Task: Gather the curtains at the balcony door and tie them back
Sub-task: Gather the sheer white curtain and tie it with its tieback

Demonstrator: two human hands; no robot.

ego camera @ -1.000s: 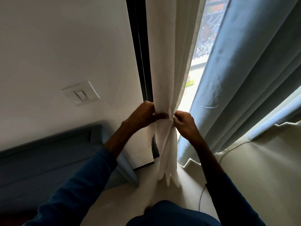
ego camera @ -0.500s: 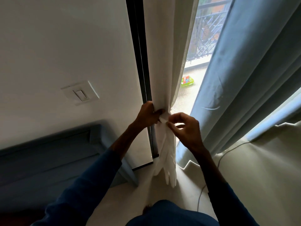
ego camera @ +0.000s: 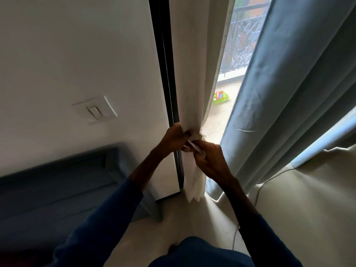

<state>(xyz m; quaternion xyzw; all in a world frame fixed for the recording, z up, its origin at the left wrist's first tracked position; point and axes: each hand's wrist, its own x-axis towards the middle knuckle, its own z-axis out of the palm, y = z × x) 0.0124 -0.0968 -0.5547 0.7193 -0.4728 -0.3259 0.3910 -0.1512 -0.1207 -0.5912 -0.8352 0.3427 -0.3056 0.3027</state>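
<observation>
A white sheer curtain (ego camera: pixel 194 74) hangs bunched against the dark door frame (ego camera: pixel 165 74). My left hand (ego camera: pixel 173 139) clamps the bunch at waist height from the left. My right hand (ego camera: pixel 209 160) sits just below and right of it, pinching a thin white strip of fabric (ego camera: pixel 192 145) that runs between both hands. The curtain's tail (ego camera: pixel 194 189) hangs loose below my hands down to the floor. A blue-grey thick curtain (ego camera: pixel 289 93) hangs ungathered on the right.
A light switch (ego camera: pixel 95 112) is on the white wall at left. A blue sofa (ego camera: pixel 57 189) stands below it. A thin cable (ego camera: pixel 256 199) lies on the pale floor at right. Outside, a green tray (ego camera: pixel 221 97) sits on the balcony by the railing (ego camera: pixel 242 45).
The white curtain has been pulled further left, widening the gap to the balcony. My right hand dropped lower and now draws the white strip away from my left hand.
</observation>
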